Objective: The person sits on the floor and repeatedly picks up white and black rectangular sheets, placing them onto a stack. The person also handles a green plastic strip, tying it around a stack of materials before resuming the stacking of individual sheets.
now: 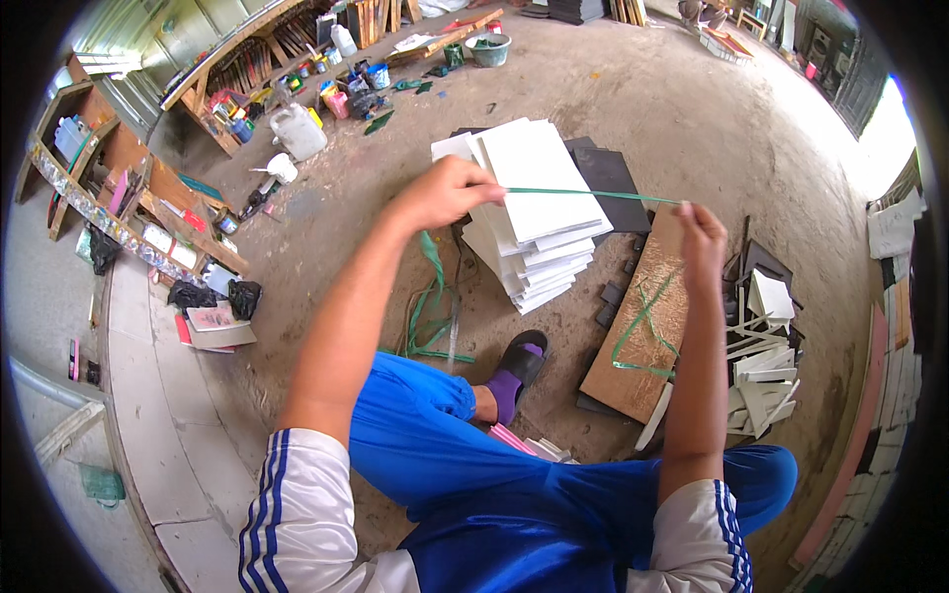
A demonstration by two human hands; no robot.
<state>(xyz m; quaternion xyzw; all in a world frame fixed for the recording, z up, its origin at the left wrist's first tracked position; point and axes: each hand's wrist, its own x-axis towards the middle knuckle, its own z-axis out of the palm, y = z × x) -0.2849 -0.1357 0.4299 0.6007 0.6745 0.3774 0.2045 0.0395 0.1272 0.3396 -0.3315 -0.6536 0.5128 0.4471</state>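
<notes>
A thin green plastic strap (573, 192) is stretched taut between my two hands. My left hand (450, 194) pinches one end of the span, above the near left side of a stack of white sheets (539, 178). Out to the right, my right hand (700, 235) is closed on the other end, above a brown board. The strap passes over the stack; whether it touches the top sheet I cannot tell. Loose strap trails from my left hand to the floor in tangled loops (427, 306). Another loose length (633, 341) lies over the brown board (628, 381).
Black sheets (618, 183) lie beyond and beside the stack. White offcuts (766, 381) are heaped at the right. My shoed foot (519, 371) rests near the stack. A jerrycan (299, 131), a grey bucket (488, 49) and wooden shelving (148, 188) stand farther off.
</notes>
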